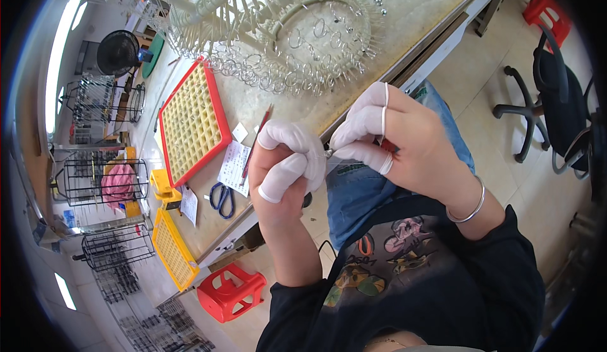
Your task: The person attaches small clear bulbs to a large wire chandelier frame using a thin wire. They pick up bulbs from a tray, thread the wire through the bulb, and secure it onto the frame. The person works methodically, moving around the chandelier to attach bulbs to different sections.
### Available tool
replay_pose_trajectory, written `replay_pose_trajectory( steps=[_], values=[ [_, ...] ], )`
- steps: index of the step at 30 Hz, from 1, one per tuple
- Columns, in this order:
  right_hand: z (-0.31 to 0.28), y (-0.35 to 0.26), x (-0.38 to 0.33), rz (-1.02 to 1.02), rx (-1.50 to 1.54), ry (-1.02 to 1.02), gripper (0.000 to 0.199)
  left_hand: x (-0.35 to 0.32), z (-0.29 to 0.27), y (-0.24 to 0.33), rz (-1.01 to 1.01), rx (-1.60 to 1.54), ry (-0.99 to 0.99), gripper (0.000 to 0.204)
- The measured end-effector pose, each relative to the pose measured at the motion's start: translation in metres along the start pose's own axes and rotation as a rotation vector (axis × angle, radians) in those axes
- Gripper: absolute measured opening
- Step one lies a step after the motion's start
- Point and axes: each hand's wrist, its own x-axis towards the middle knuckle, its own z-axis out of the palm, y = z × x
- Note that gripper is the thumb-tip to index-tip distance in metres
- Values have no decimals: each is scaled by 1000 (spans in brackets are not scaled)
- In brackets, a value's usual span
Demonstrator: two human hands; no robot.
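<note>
Fingertips of the left hand and right hand, wearing white finger cots, are pinching a tiny metal part between them, above the workbench edge. Both hands are closing tightly; the part's shape is too small to discern.

The left hand and right hand wear white finger cots on several fingers (not full gloves). A thin silver bangle circles the right wrist. Black sleeves are pushed up the forearms, over a black top printed with colourful cartoon figures, and blue jeans.
</note>
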Motion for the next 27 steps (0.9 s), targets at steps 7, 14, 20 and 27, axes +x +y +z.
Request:
replay_pose_trajectory(
  steps=[7, 14, 20, 27],
  values=[
    [-11, 5, 4, 31, -12, -28, 15, -14, 28, 14, 122, 965, 277, 16],
    [-26, 19, -8, 370, 269, -132, 11, -21, 15, 44, 592, 676, 455, 10],
    [-21, 51, -21, 354, 1038, -139, 10, -31, -18, 49, 601, 310, 397, 17],
    [-46, 12, 0, 448, 960, -132, 11, -79, -81, 88, 1041, 661, 658, 67]
  ],
)
